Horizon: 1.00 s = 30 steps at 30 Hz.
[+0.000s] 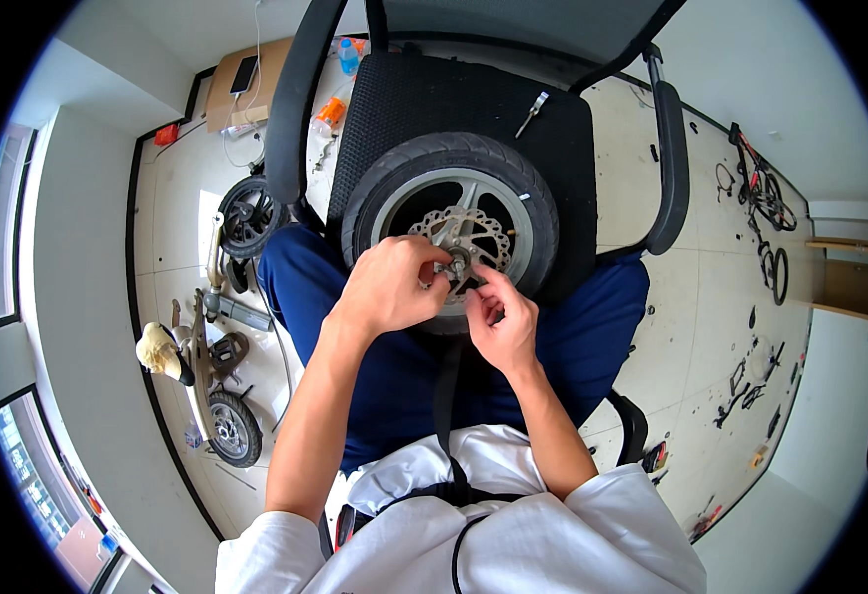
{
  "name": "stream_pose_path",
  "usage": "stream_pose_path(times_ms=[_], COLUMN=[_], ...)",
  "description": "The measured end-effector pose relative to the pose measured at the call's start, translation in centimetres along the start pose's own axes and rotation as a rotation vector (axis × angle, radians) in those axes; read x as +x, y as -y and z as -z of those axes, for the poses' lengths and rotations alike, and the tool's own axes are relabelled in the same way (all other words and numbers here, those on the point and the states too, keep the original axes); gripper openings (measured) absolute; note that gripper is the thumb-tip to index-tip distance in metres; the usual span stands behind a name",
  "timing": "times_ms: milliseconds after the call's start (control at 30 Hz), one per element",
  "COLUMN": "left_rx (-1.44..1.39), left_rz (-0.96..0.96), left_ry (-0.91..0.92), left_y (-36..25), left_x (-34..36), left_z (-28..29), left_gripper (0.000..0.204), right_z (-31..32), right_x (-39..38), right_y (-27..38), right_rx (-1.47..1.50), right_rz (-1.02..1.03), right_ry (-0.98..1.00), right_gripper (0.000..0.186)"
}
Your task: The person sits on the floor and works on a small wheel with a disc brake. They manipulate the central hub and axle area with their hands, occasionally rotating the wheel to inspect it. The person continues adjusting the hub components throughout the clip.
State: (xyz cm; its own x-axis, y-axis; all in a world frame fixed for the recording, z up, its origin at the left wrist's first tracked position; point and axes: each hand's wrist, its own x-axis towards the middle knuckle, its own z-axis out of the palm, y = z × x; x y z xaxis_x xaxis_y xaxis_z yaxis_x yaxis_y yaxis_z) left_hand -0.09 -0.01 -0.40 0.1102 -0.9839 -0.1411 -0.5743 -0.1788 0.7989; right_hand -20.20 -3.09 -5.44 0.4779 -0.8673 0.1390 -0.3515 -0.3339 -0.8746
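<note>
A wheel (550, 213) with a black tyre, grey spoked rim and silver brake disc (496, 234) lies flat on the black chair seat (380, 104), close against my lap. At its centre is a round metal hub fitting (461, 259). My left hand (391, 284) reaches over the disc's left side, thumb and forefinger pinched at the fitting; what they grip is mostly hidden. From the right, my right hand (505, 319) has its forefinger and thumb curled close together by the fitting's lower right edge. Whatever lies between those fingertips is too small to make out.
A small tool with a pale handle (532, 113) rests on the seat behind the wheel. Chair armrests (668, 168) stand either side. Scooter parts (196, 346) and another wheel (250, 216) lie on the left floor; bicycle parts (763, 198) lie right.
</note>
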Motion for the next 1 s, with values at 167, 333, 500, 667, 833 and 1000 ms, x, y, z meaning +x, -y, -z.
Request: stream_pose_path(times_ms=[167, 333, 500, 667, 833, 1000], left_rx=[-0.007, -0.034, -0.050, -0.037, 0.017, -0.105], left_rz=[0.013, 0.011, -0.020, -0.014, 0.008, -0.057], left_ry=[0.014, 0.004, -0.034, -0.070, 0.020, -0.070], left_y=[0.3, 0.1, 0.2, 0.7, 0.5, 0.3], left_x=[-0.1, 0.0, -0.1, 0.0, -0.2, 0.1], left_z=[-0.2, -0.1, -0.1, -0.4, -0.6, -0.5], left_gripper=[0.027, 0.027, 0.026, 0.023, 0.025, 0.028], right_z=[-0.1, -0.7, -0.8, -0.5, -0.8, -0.9], right_x=[0.1, -0.8, -1.1, -0.7, -1.0, -1.6], right_y=[-0.1, -0.1, 0.1, 0.2, 0.0, -0.4], right_rx=[-0.003, 0.007, -0.013, -0.006, 0.003, -0.006], right_rz=[0.025, 0.022, 0.008, -0.031, 0.010, -0.005], right_ry=[0.035, 0.014, 0.051, -0.025, 0.053, 0.015], right_gripper=[0.046, 0.040, 0.035, 0.044, 0.058, 0.053])
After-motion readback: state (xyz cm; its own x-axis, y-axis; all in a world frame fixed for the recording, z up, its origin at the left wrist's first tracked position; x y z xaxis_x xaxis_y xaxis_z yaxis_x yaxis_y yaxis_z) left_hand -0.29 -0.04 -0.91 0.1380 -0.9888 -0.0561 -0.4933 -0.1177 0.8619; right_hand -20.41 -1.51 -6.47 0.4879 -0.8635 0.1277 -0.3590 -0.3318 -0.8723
